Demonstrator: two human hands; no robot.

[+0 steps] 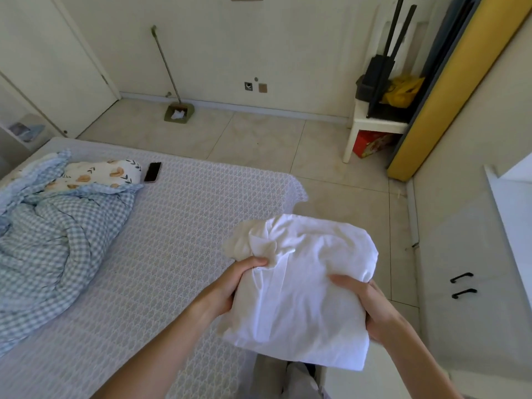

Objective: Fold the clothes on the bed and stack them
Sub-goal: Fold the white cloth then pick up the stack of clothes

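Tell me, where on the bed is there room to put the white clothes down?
The bed is bare in its middle, between the checked blanket and the edge nearest the hands. The left side is crowded: blanket, pillow and phone. Both hands, left and right, hold the white clothes.

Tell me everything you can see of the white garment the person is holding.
The white garment is a thin, soft-looking fabric, gathered into a loose, wrinkled bundle rather than a neat fold. A cream-coloured layer shows at its upper left corner and along its left edge. It is held in the air near the corner of the bed, not resting on it. The left hand grips its upper left side, fingers curled into the cloth; the right hand holds its right edge, thumb on top.
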